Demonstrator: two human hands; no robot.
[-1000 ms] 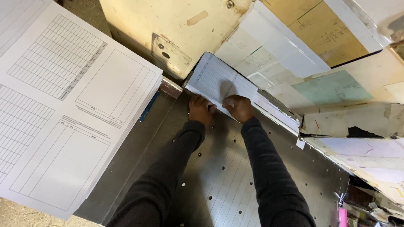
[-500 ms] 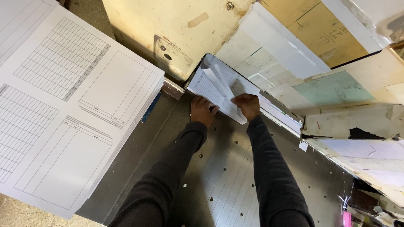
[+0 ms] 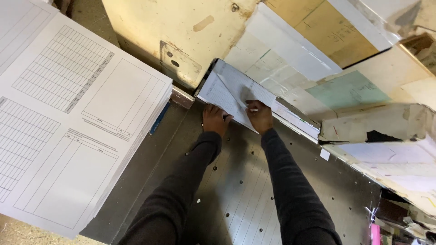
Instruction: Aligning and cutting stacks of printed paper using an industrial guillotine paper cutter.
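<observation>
At mid-frame both hands, left [image 3: 215, 120] and right [image 3: 259, 116], grip the near edge of a small paper stack [image 3: 229, 90] on the steel counter [image 3: 236, 190], seemingly squaring it against the cream machine [image 3: 150, 31]; next likely needs even edges.

Small printed paper stack [image 3: 229, 90], tilted

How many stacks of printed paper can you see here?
2. A big stack of printed sheets lies at the left on the metal table. A small stack sits against the machine, under the left hand and right hand. Other loose paper may hide more.
</observation>
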